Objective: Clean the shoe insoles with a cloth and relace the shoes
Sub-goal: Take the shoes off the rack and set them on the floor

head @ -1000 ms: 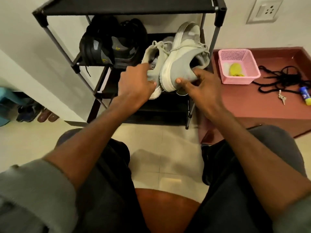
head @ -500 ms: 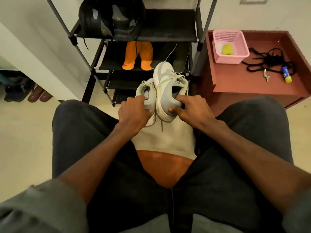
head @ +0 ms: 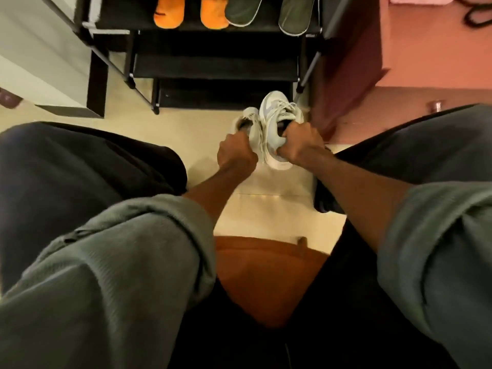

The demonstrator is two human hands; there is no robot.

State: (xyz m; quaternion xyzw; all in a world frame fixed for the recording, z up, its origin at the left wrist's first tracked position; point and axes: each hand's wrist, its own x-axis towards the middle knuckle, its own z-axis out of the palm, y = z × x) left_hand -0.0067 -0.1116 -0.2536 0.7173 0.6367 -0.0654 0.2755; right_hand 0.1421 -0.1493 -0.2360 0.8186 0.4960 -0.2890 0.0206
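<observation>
- Left hand (head: 235,153): fingers curled round the heel of the left shoe (head: 247,121); the grip is plain, the fingertips hidden.
- Right hand (head: 298,145): fingers curled into the collar of the right shoe (head: 277,121), gripping it; the two shoes touch side by side, toes toward the rack (head: 213,67).
- Change: a second ago both shoes were held up at the rack's middle shelf; now they hang low between the knees, just above the floor (head: 266,209); the view has tipped downward with them.
- Meaning, as a judgement: the fetching step is ending; the shoes are about to be set down; laces are still threaded, so unlacing and insole removal lie ahead.
- No cloth is visible; orange slippers (head: 186,12) and dark soles (head: 266,12) sit on the upper shelf.
</observation>
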